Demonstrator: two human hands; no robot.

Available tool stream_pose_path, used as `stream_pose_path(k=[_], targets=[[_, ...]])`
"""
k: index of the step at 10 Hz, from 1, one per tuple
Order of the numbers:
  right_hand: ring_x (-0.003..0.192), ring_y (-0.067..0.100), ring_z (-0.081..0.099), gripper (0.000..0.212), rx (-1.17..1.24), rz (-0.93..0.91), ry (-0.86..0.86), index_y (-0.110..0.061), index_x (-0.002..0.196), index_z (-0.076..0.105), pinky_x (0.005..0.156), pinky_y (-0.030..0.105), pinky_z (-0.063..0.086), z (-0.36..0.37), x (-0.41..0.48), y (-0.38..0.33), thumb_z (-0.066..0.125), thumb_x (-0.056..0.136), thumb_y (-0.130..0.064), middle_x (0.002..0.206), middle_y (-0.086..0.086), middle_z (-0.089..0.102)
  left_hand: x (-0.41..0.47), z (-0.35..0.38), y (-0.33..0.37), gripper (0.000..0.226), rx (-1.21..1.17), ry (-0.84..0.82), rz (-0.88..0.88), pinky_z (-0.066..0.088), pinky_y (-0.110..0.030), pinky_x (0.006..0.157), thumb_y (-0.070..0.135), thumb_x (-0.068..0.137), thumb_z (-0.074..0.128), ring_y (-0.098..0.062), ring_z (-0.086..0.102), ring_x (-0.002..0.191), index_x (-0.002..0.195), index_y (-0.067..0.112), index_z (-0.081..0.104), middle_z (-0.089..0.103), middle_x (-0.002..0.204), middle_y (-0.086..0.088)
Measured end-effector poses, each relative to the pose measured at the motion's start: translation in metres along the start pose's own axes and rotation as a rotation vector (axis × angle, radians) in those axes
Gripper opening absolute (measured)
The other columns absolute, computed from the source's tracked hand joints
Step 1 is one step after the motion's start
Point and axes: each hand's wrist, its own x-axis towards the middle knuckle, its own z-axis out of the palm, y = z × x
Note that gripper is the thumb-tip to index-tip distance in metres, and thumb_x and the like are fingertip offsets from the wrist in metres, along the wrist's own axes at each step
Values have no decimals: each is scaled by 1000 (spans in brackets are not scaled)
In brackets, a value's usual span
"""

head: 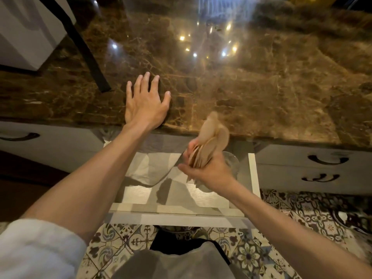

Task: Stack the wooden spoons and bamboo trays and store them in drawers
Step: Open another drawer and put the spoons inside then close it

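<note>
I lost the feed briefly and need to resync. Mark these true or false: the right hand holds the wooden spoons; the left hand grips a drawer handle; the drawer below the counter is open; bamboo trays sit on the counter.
1. The right hand holds the wooden spoons: true.
2. The left hand grips a drawer handle: false, it lies flat on the marble counter.
3. The middle drawer is open: true.
4. Bamboo trays sit on the counter: false, none visible there.

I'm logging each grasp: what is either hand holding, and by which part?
The right hand grips a bundle of wooden spoons by the handles, bowls up. The left hand holds nothing.
</note>
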Motion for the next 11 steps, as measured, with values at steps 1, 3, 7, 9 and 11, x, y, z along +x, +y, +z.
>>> stream_pose_path(k=[1,3,7,9,11], targets=[[78,18,61,35,-134,104,-20,-25,75,54,75,43,52,0,0,25,72,71,5,78,4,63,-1,-2,0,62,1,-7,5,0,-42,114,52,90,26,-22,14,141,142,19,29,24,153,-8],[73,-15,58,37,-289,220,-130,-34,82,54,61,3,42,4,9,63,76,69,-7,76,-19,61,-3,-3,0,61,-2,-21,13,-1,-41,114,52,91,26,-21,12,141,143,20,28,22,154,-7],[96,32,58,32,-1159,371,-687,-10,104,50,71,33,44,-10,-1,109,67,79,-23,107,16,62,-3,-3,-1,61,6,-10,5,-2,-40,114,51,90,26,-20,12,141,142,20,29,23,153,-7],[99,31,59,29,-1375,492,-768,-2,115,49,80,37,50,-29,-13,106,49,86,2,113,16,59,-2,-4,0,60,-19,-17,4,-1,-42,114,50,90,28,-21,12,141,142,19,29,23,153,-8],[93,29,61,29,-1444,516,-888,1,116,48,71,34,49,-33,-13,103,48,87,2,110,15,60,-3,-5,0,60,-8,-22,4,-1,-42,114,50,91,27,-21,12,142,142,20,29,22,154,-8]])
